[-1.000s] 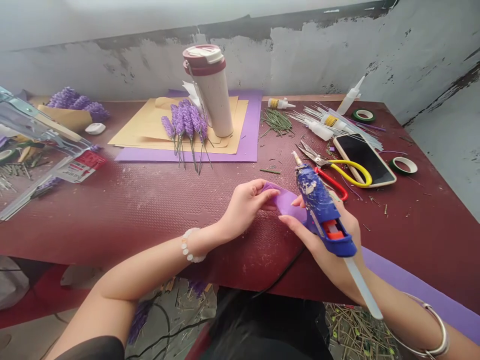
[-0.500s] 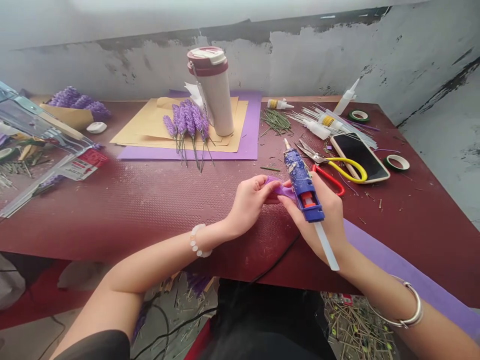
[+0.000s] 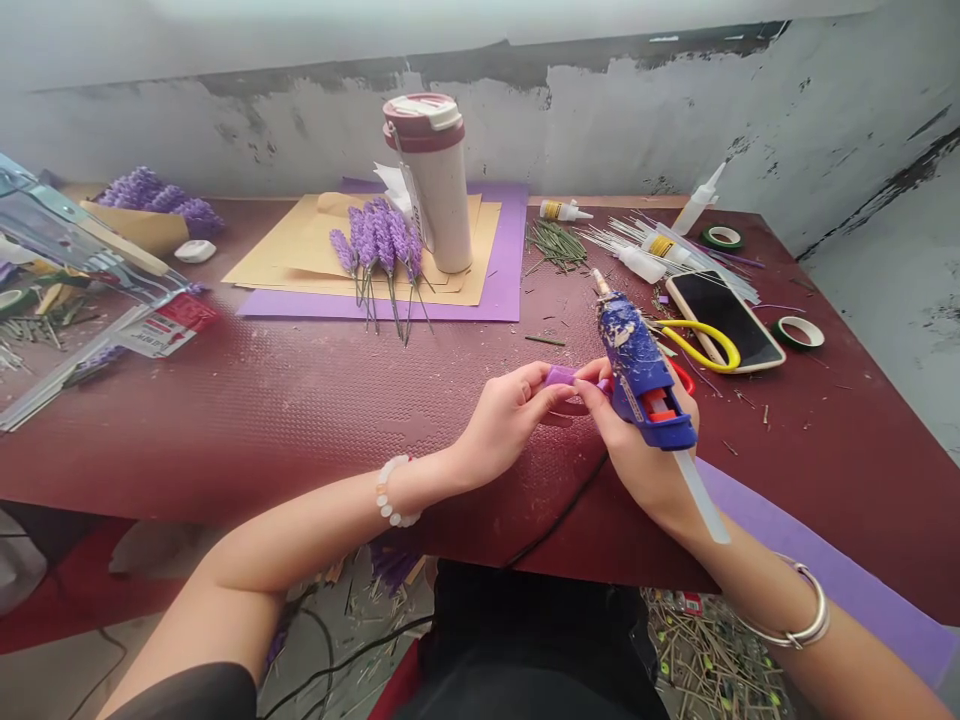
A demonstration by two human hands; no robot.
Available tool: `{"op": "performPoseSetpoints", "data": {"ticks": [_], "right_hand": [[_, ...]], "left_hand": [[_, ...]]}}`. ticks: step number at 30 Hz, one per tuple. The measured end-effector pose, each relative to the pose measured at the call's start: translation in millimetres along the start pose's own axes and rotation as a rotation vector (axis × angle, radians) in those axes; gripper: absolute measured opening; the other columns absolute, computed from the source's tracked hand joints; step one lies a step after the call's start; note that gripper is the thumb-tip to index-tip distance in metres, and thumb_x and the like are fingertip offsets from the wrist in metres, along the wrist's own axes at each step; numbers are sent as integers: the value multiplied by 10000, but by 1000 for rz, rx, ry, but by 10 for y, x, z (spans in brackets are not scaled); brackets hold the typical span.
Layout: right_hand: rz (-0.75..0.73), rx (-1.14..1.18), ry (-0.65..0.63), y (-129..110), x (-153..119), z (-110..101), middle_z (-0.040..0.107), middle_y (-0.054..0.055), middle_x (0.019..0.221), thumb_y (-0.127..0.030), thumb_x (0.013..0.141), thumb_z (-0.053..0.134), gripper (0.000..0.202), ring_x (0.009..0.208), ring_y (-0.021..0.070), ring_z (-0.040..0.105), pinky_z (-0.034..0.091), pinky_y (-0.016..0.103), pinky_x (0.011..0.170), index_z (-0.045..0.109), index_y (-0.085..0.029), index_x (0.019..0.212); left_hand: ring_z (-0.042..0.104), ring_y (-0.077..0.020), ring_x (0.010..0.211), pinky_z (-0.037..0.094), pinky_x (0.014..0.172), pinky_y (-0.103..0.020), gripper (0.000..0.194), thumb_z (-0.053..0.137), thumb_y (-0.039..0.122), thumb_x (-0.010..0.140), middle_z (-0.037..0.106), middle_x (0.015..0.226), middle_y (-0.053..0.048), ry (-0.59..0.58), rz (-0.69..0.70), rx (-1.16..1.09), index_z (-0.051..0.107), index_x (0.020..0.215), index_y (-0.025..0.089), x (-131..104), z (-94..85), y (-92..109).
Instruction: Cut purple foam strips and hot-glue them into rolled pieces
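A small purple strip (image 3: 559, 376), paper or ribbon, is stretched between my hands over the front of the table. My left hand (image 3: 499, 425) pinches one end between thumb and fingers. The thumb and fingertips of my right hand (image 3: 637, 470) are closed on its other part. A blue hot glue gun (image 3: 634, 345), spotted with dried glue, also rests in my right hand, nozzle pointing up and away. From its rear sticks a pale glue stick (image 3: 703, 500). Partly hidden behind the gun are scissors with yellow and red handles (image 3: 701, 350).
Purple lavender sprigs (image 3: 386, 240) lie on brown paper (image 3: 300, 240) beside a tall tumbler (image 3: 442, 200). To the right are green stems (image 3: 556, 243), glue bottles, a phone (image 3: 724, 320) and green tape (image 3: 799, 332). A clear plastic stand (image 3: 82, 230) occupies the left. Purple paper (image 3: 825, 570) overlaps the front right edge.
My right hand and the glue gun have shifted right, with the gun tilted more. The purple strip shows more plainly between my fingertips, and the gun now covers the scissors' blades.
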State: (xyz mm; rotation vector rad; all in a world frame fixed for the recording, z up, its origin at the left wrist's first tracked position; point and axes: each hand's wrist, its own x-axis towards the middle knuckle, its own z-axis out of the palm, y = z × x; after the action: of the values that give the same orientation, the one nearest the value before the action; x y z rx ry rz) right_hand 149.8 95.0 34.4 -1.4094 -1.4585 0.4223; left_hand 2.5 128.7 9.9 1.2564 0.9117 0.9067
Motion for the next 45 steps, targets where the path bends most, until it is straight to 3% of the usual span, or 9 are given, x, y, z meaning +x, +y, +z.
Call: {"op": "performPoseSetpoints", "data": {"ticks": [7,13,17,20,24,33,38,45], "right_hand": [[8,24,48,12,-21,13,718,-4,775,-280,872,698,108,749,213,680,539,408,873,618,-264,802],[-50,92,61,59,-38,3,709,-13,805,-266,874,731,120,737,189,677,568,364,779,613,-254,858],[-116,96,39,90,-50,-41,736,-5,916,-277,876,748,137,730,169,670,576,344,738,665,-251,981],[-107,53,4,98,-48,-96,758,16,995,-288,875,753,177,814,189,695,581,365,804,688,-252,1036],[-90,59,-73,74,-25,-179,779,28,976,-302,880,744,106,914,223,735,588,386,865,674,-248,940],[-59,42,-101,9,11,-244,731,-14,814,-298,866,743,112,666,164,686,594,303,667,644,-247,859],[3,62,-167,-11,30,-258,725,-3,799,-302,859,734,95,683,175,695,600,311,664,667,-239,834],[-6,91,-138,-20,5,-242,715,-23,749,-276,863,727,109,636,156,664,574,294,643,652,-241,792]], "left_hand": [[762,-225,902,642,765,-318,364,669,511,896,750,877,-72,-28,22,-15,644,891,148,-13,28,32],[788,-210,915,659,790,-287,352,668,502,918,787,905,-64,-70,99,-74,668,933,151,-41,18,35],[793,-185,864,670,794,-280,341,652,485,940,801,913,-62,-67,176,-19,702,966,150,-56,2,28],[794,-176,846,674,786,-268,340,644,481,951,804,906,-59,-68,223,20,718,990,151,-64,-11,16],[798,-179,833,682,764,-268,371,624,505,961,809,911,-72,-64,265,83,721,986,148,-76,-23,9],[811,-179,836,679,768,-238,350,582,467,1000,823,900,-85,-111,337,115,693,1010,135,-85,-34,14],[812,-188,835,676,773,-243,368,560,487,1008,824,902,-97,-121,354,184,682,1001,140,-84,-46,33],[811,-186,795,668,717,-234,307,565,429,1014,824,857,-82,-127,312,212,680,975,147,-78,-46,25]]}}
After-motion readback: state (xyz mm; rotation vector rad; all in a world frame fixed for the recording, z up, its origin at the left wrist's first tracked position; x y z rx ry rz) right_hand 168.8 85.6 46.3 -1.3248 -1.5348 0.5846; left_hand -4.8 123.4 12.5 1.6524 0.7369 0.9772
